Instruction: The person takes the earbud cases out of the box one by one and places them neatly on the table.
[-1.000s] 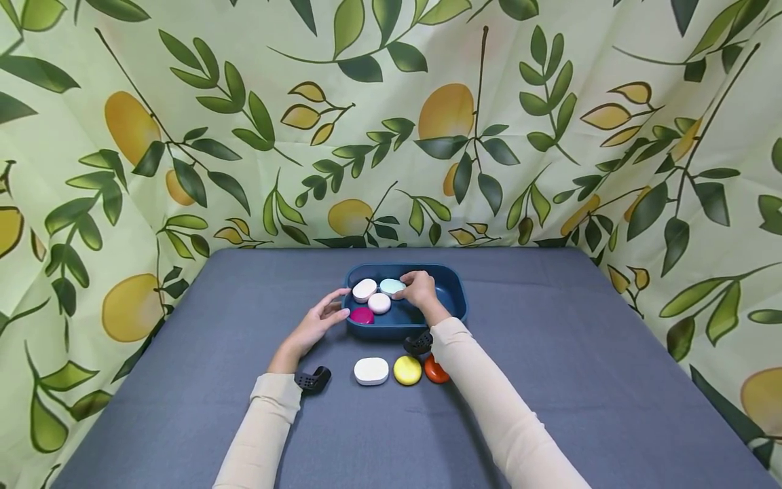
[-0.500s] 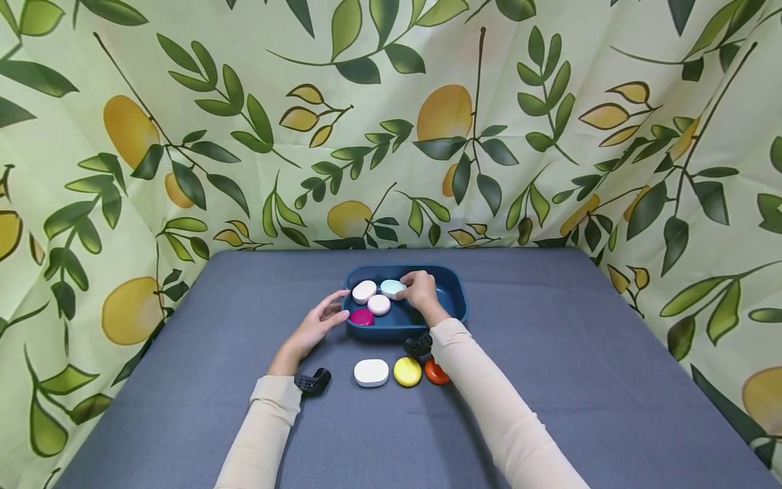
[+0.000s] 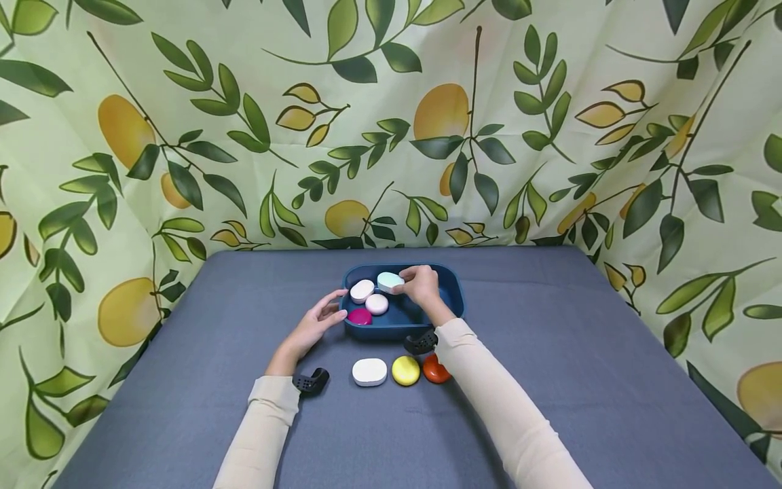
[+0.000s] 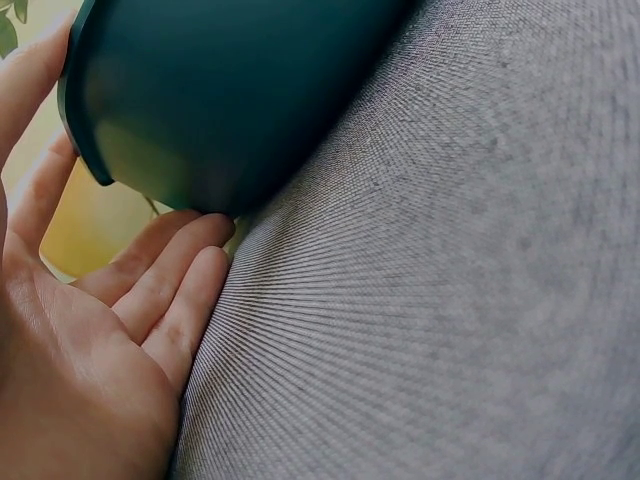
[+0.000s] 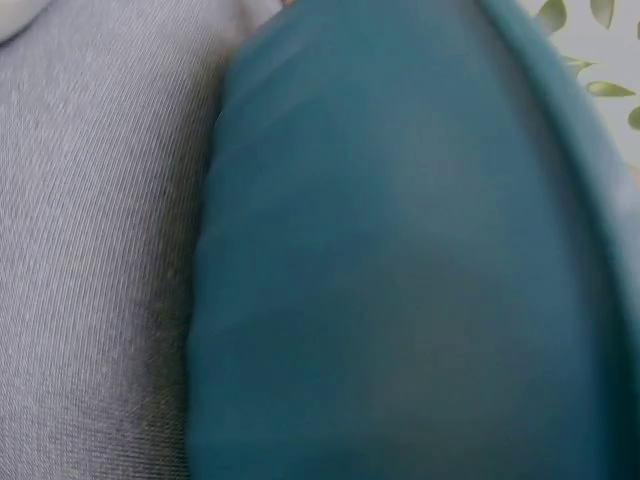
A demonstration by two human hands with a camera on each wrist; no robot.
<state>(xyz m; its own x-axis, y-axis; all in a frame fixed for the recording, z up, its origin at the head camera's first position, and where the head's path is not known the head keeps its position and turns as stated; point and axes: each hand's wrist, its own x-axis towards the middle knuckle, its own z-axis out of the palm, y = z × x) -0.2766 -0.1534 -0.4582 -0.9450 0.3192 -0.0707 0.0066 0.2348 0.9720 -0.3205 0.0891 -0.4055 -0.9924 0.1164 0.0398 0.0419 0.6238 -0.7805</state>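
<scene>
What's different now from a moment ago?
The right hand, already pinching the pale-blue oval piece, has apparently lifted it slightly. The left hand stays at the dark-blue rounded container; the white oval, yellow disc and red disc before it stay put.

Colour and Pattern Reference

The tray (image 3: 391, 332) is dark blue. The oval piece (image 3: 388, 281) is pale blue, two pieces (image 3: 362, 291) are pale pink, and the near-left disc (image 3: 360, 317) is magenta. Near row, left to right: white block (image 3: 369, 372), yellow disc (image 3: 406, 371), red-orange disc (image 3: 436, 371). The backdrop (image 3: 391, 166) carries green leaves and yellow-orange fruit.
</scene>
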